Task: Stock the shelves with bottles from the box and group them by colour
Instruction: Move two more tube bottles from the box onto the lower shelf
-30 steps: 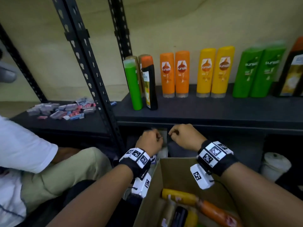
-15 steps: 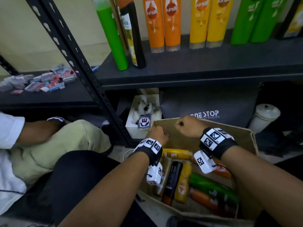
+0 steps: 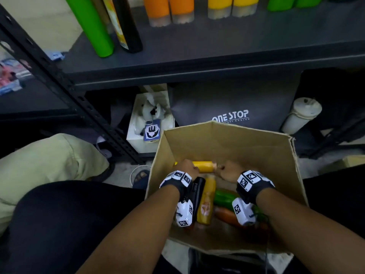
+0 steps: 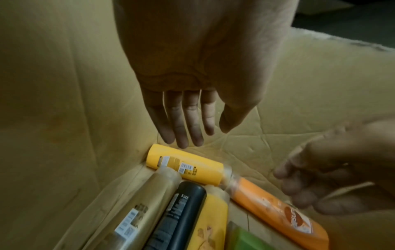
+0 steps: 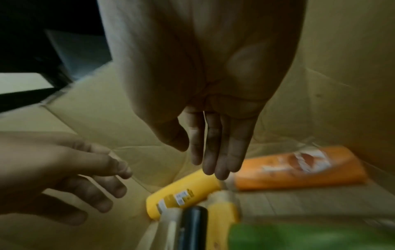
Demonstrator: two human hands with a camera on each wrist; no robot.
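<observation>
Both hands reach down into the cardboard box (image 3: pixel 227 139). My left hand (image 3: pixel 187 167) hangs open with straight fingers (image 4: pixel 183 128) just above the far end of a yellow bottle (image 4: pixel 186 166) lying across the box's far side. My right hand (image 3: pixel 227 172) is open too, its fingertips (image 5: pixel 215 162) hovering over the cap end of that yellow bottle (image 5: pixel 183 194). Neither hand holds anything. An orange bottle (image 4: pixel 275 213), a black bottle (image 4: pixel 177 218), a second yellow one (image 3: pixel 206 202), a beige one (image 4: pixel 141 211) and a green one (image 3: pixel 225 197) lie in the box.
The dark shelf (image 3: pixel 217 48) above carries green, black, orange and yellow bottles standing in groups. Under it sit a grey "ONE STOP" bag (image 3: pixel 233 107), a white box (image 3: pixel 150 119) and a white container (image 3: pixel 300 113). Another person's knee (image 3: pixel 49 161) is at left beside the shelf post (image 3: pixel 79 99).
My head tilted down from the shelf to the box. Both hands dropped from the box's far rim into it and uncurled from fists to straight fingers over the yellow bottle.
</observation>
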